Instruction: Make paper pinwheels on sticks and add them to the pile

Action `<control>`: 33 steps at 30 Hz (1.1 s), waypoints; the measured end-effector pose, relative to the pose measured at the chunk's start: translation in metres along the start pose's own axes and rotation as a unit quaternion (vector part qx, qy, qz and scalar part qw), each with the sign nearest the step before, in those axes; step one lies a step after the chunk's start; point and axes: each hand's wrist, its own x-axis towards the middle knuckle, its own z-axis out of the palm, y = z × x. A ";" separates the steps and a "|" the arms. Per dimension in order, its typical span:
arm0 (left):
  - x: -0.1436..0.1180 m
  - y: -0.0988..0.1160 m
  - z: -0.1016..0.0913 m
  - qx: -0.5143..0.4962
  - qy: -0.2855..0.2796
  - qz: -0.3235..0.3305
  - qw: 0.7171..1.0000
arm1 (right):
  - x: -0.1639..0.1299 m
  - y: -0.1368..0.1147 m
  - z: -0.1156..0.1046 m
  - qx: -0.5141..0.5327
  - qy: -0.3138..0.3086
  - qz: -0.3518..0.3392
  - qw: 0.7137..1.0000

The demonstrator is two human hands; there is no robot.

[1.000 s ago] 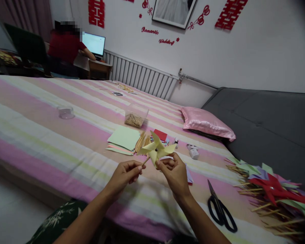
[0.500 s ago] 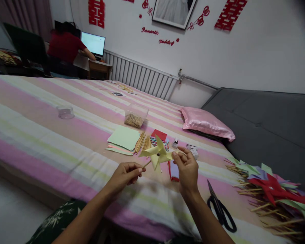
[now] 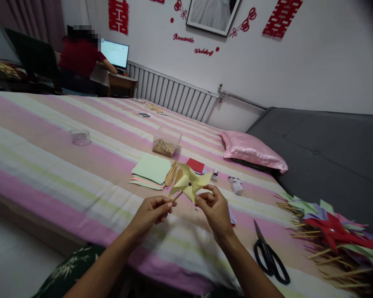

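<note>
One yellow paper pinwheel (image 3: 189, 184) is up in the air between two hands. The left hand (image 3: 151, 213) pinches its thin wooden stick (image 3: 176, 197) between thumb and fingertips, closed tight on it at the lower end. The right hand (image 3: 213, 209) curls its fingers onto the lower right blade, holding the paper edge lightly. The pinwheel sits just above and between both grips, four folded blades around a small dark centre pin.

Beyond the grip lie one stack of pale green and pink paper sheets (image 3: 151, 169), one loose bundle of wooden sticks (image 3: 173, 173), one clear box of sticks (image 3: 165, 142) and one red paper pad (image 3: 195, 165). To the right of the right hand lies one pair of black scissors (image 3: 269, 256), and farther right one heap of finished pinwheels (image 3: 332, 238), too tangled to count. Far off to the left stands one small clear tub (image 3: 80, 137). One pink pillow (image 3: 253, 151) lies beyond the right hand.

Two small white items (image 3: 236, 185) just past the right hand are too small to make out. The heap is cut off at the picture's right edge. A person in a red top (image 3: 79, 56) sits at a screen far behind, back turned.
</note>
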 end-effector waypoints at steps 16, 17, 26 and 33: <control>-0.002 -0.008 0.011 0.020 -0.040 -0.002 0.999 | -0.001 0.002 0.006 0.102 0.050 0.004 0.994; -0.002 -0.008 0.011 0.020 -0.040 -0.001 0.999 | -0.001 0.002 0.006 0.100 0.052 0.003 0.994; -0.002 -0.008 0.012 0.010 -0.046 0.015 0.999 | 0.000 0.005 0.003 0.069 0.048 -0.007 0.996; -0.002 -0.008 0.012 0.011 -0.050 0.019 0.999 | -0.001 0.005 0.004 0.057 0.058 -0.003 0.997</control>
